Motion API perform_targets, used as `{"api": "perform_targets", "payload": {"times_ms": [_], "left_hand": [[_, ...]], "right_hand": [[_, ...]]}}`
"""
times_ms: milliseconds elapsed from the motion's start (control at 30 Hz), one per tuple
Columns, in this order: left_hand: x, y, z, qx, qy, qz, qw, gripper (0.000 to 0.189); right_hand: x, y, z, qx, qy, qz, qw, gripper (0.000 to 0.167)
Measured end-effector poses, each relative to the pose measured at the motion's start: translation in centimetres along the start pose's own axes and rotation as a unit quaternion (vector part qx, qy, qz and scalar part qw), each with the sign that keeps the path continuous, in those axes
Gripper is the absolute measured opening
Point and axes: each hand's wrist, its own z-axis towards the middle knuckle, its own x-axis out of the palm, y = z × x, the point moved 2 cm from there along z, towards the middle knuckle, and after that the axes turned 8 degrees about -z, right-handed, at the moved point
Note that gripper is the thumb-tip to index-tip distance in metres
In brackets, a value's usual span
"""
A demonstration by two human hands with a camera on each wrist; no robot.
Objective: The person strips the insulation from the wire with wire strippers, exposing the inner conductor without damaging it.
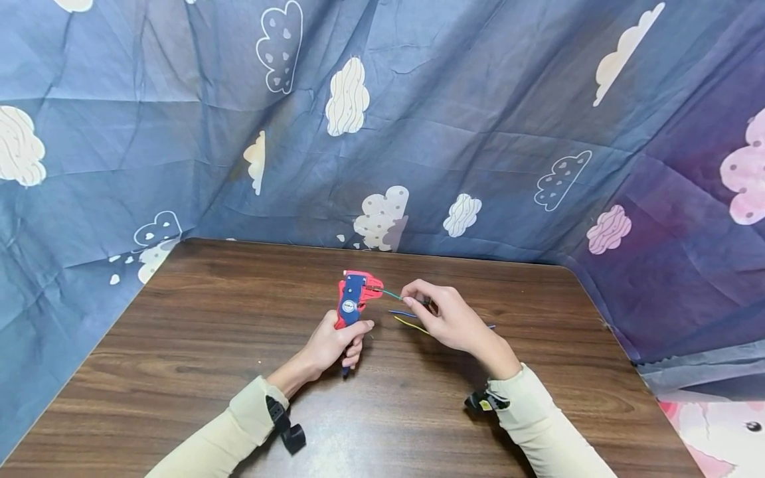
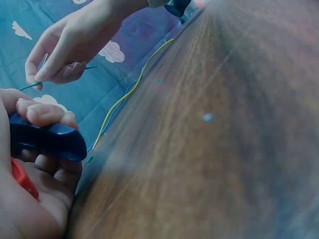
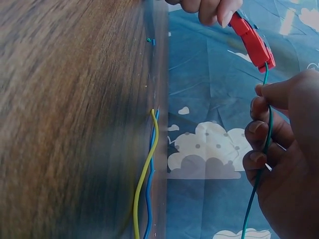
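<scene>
My left hand (image 1: pixel 339 344) grips the handles of a red and blue wire stripper (image 1: pixel 352 295), held upright above the table with its jaws to the right. A green wire (image 3: pixel 269 129) runs from those jaws to my right hand (image 1: pixel 445 315), which pinches it between thumb and forefinger. The wire's far end trails below the right palm in the right wrist view. Under the right hand, a yellow wire (image 3: pixel 143 184) and a blue wire (image 3: pixel 148 194) lie side by side on the table. In the left wrist view, dark blue and red handles (image 2: pixel 47 142) show within the left fingers.
The brown wooden table (image 1: pixel 197 345) backs onto a blue cloud-print curtain (image 1: pixel 418 133). Small green scraps (image 2: pixel 89 159) and a light blue scrap (image 2: pixel 208 117) lie on the tabletop. Each wrist wears a black strap, such as the left strap (image 1: pixel 287 425).
</scene>
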Motion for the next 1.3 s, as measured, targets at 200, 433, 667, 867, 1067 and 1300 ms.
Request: {"api": "perform_targets", "payload": {"times_ms": [200, 433, 667, 867, 1067, 1300], "left_hand": [[0.06, 0.12, 0.07, 0.002, 0.003, 0.007, 1.0000, 0.046], [0.09, 0.19, 0.16, -0.017, 0.013, 0.020, 0.9996, 0.038], [0.10, 0.06, 0.18, -0.034, 0.018, 0.016, 0.9991, 0.037], [0.08, -0.12, 0.11, -0.035, 0.020, 0.019, 0.9990, 0.036], [0.03, -0.14, 0.13, -0.032, 0.023, 0.020, 0.9990, 0.049], [-0.03, -0.09, 0.26, -0.034, 0.021, 0.020, 0.9990, 0.057]], "right_hand": [[0.01, 0.09, -0.01, 0.003, 0.003, 0.001, 1.0000, 0.010], [0.21, -0.21, -0.03, 0.003, 0.000, -0.002, 1.0000, 0.010], [0.27, -0.25, -0.05, 0.006, 0.003, 0.000, 1.0000, 0.010], [0.15, -0.12, -0.02, 0.010, 0.003, 0.002, 0.9999, 0.010], [0.10, -0.13, -0.01, 0.012, -0.001, 0.003, 0.9999, 0.010], [0.10, -0.15, 0.04, 0.022, 0.000, 0.003, 0.9998, 0.009]]}}
